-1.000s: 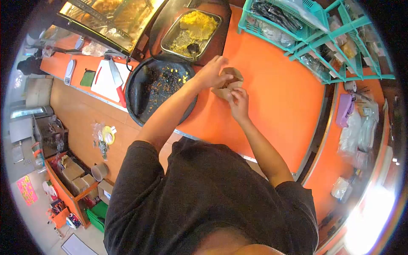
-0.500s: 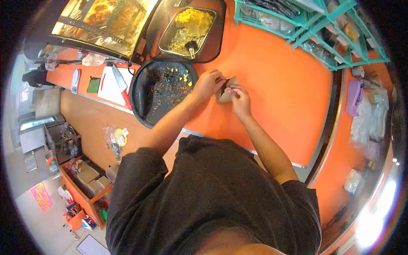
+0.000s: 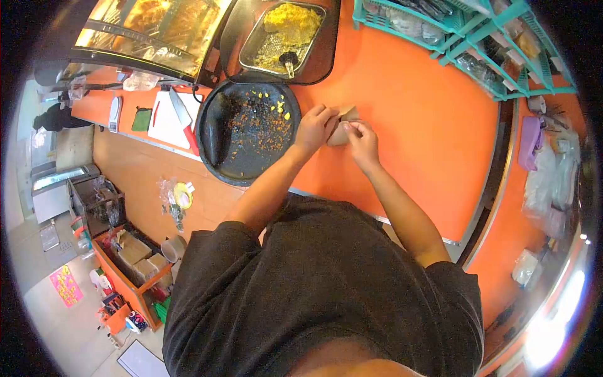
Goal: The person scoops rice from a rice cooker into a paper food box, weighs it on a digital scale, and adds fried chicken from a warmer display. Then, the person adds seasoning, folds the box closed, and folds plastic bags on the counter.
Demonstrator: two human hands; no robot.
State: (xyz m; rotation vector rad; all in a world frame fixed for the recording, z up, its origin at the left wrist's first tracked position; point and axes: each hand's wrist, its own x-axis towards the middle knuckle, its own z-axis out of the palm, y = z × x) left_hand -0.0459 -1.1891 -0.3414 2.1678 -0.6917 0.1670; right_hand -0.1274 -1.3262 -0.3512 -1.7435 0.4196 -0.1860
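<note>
A small brown paper or cardboard piece (image 3: 340,134) stands over the orange counter, partly folded, its contents not visible. My left hand (image 3: 316,128) grips its left edge with bent fingers. On the other side, my right hand (image 3: 362,142) pinches its upper right edge between thumb and fingers. Just left of my hands lies a round black tray (image 3: 244,164) with brown crumbs and yellow bits. Behind that tray, a metal pan (image 3: 250,58) holds a yellow mash (image 3: 293,24) and a dark-headed spoon (image 3: 289,61).
Teal baskets (image 3: 461,44) with packets stand at the back right. A lit glass display case (image 3: 147,38) is at the back left. Below it, a knife (image 3: 180,109) with a red handle rests on a white board (image 3: 164,125). Plastic bags (image 3: 540,188) lie on the right side counter.
The brown piece's open top has narrowed, with its edges folded closer together between my hands. The whole view has shifted slightly.
</note>
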